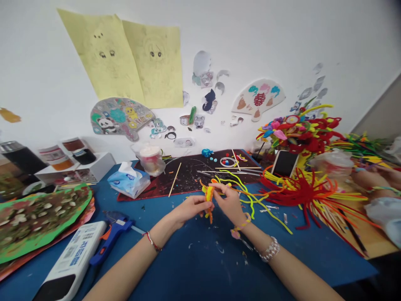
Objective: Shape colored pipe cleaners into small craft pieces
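My left hand (189, 209) and my right hand (228, 202) meet above the blue table top (194, 267). Both pinch a twisted orange and yellow pipe cleaner piece (209, 198) between their fingers. Its middle is partly hidden by my fingers. Loose yellow-green pipe cleaners (246, 194) trail from beside my right hand across the table. A yellow and pink pipe cleaner loop (241, 223) hangs at my right wrist. A large heap of red, orange and yellow pipe cleaners (300, 193) lies to the right.
A black paint-speckled mat (191, 177) holds wooden sticks and small clay bits. Nearby are a blue glue gun (112, 236), tissue pack (128, 179), plastic cup (152, 160) and seed-covered green board (37, 217). A co-worker's hand (372, 179) rests at far right, beyond a pipe cleaner bouquet (297, 133).
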`<state>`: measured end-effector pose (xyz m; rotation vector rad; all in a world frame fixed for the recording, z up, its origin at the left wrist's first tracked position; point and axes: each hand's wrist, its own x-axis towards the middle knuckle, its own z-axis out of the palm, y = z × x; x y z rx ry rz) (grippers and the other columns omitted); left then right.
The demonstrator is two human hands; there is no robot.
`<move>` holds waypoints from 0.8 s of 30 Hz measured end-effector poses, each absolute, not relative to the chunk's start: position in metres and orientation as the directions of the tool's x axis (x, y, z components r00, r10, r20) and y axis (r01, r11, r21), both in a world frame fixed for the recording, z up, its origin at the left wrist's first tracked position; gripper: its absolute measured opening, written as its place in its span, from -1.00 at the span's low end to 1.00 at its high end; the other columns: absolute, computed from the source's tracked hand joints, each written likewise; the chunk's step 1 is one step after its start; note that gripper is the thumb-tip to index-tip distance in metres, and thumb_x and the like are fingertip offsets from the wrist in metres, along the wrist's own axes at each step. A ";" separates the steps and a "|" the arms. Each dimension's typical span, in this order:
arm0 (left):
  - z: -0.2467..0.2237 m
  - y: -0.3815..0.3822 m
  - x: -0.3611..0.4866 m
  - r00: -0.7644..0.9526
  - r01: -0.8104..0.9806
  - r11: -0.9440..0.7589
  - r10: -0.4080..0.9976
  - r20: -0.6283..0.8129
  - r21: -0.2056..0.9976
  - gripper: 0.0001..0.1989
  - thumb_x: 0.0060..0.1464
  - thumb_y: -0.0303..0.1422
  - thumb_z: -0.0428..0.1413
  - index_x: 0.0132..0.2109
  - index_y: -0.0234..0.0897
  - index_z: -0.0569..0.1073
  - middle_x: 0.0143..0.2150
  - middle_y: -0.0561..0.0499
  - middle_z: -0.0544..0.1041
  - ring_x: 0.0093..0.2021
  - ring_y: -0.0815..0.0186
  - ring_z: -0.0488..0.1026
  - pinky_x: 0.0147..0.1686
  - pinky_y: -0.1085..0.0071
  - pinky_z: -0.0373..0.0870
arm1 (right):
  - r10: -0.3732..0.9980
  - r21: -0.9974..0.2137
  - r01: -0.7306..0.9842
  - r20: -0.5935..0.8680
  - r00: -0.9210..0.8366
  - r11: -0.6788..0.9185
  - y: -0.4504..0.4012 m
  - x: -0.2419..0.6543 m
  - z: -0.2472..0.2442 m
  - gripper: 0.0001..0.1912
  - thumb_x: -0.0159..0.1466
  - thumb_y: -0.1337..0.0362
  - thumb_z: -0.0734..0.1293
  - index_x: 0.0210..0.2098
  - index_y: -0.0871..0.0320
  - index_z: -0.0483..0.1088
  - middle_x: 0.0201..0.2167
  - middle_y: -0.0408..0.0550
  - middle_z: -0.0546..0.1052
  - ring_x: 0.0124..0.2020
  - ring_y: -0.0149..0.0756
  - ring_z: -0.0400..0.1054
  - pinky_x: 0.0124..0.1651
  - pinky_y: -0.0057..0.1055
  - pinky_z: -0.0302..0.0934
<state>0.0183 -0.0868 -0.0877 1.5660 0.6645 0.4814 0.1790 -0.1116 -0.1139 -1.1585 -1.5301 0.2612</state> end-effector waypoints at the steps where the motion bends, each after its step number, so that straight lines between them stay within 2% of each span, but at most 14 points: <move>1: -0.088 -0.087 0.018 0.736 0.144 -0.051 0.673 -0.073 0.988 -0.68 -0.06 -0.17 0.09 -0.33 -0.38 0.48 -0.37 -0.02 0.47 -0.43 0.43 0.31 -0.45 0.52 0.17 | 0.735 -0.626 0.593 0.673 0.083 0.506 -0.112 0.180 -0.114 -0.75 0.17 0.38 0.18 -0.18 0.11 0.38 -0.24 -0.06 0.50 -0.21 -0.27 0.38 -0.11 -0.29 0.25; 5: -0.090 -0.088 0.018 0.724 0.201 -0.107 0.686 -0.074 0.974 -0.68 -0.09 -0.18 0.11 -0.37 -0.40 0.51 -0.44 -0.02 0.49 -0.47 0.41 0.32 -0.45 0.51 0.17 | 0.669 -0.348 0.769 0.731 -0.135 0.536 -0.112 0.187 -0.112 -0.70 0.15 0.44 0.17 -0.15 0.12 0.37 -0.20 -0.03 0.47 -0.12 -0.23 0.29 0.01 -0.22 0.13; 8: -0.086 -0.091 0.018 0.741 0.189 -0.124 0.669 -0.059 0.974 -0.69 -0.08 -0.18 0.10 -0.40 -0.41 0.51 -0.46 -0.03 0.48 -0.48 0.41 0.31 -0.46 0.51 0.18 | 0.686 -0.256 0.826 0.699 -0.201 0.503 -0.113 0.189 -0.112 -0.74 0.18 0.39 0.17 -0.18 0.15 0.39 -0.27 0.01 0.47 -0.17 -0.20 0.28 -0.05 -0.22 0.14; 13: -0.078 -0.094 0.019 0.722 0.186 -0.298 0.688 0.075 0.936 -0.68 -0.05 -0.19 0.08 -0.50 -0.40 0.48 -0.56 0.02 0.42 -0.54 0.44 0.24 -0.52 0.52 0.12 | 0.740 -0.297 0.838 0.650 -0.174 0.458 -0.115 0.182 -0.120 -0.83 0.18 0.35 0.19 -0.38 0.16 0.42 -0.43 0.01 0.46 -0.29 -0.21 0.30 -0.22 -0.31 0.14; 18: -0.080 -0.093 0.021 0.672 0.253 -0.463 0.716 0.189 0.849 -0.70 -0.03 -0.22 0.06 -0.54 -0.37 0.44 -0.60 0.08 0.35 -0.54 0.45 0.19 -0.51 0.54 0.11 | 0.791 -0.349 0.840 0.594 -0.144 0.415 -0.112 0.177 -0.124 -0.84 0.16 0.39 0.20 -0.47 0.15 0.40 -0.50 -0.07 0.44 -0.39 -0.28 0.28 -0.30 -0.38 0.10; 20: -0.083 -0.092 0.022 0.672 0.267 -0.416 0.727 0.142 0.869 -0.74 -0.05 -0.23 0.07 -0.47 -0.38 0.46 -0.56 0.07 0.38 -0.53 0.44 0.22 -0.50 0.54 0.15 | 0.794 -0.323 0.860 0.591 -0.142 0.394 -0.109 0.179 -0.125 -0.80 0.16 0.42 0.18 -0.53 0.16 0.37 -0.52 -0.08 0.43 -0.38 -0.28 0.28 -0.25 -0.35 0.08; 24: -0.086 -0.091 0.022 0.693 0.202 -0.162 0.721 -0.024 0.966 -0.68 -0.09 -0.20 0.10 -0.27 -0.39 0.47 -0.49 0.04 0.41 -0.53 0.44 0.26 -0.51 0.52 0.20 | 0.777 -0.272 0.886 0.614 -0.141 0.376 -0.105 0.182 -0.125 -0.78 0.16 0.43 0.16 -0.57 0.16 0.34 -0.52 -0.09 0.44 -0.37 -0.28 0.28 -0.13 -0.29 0.03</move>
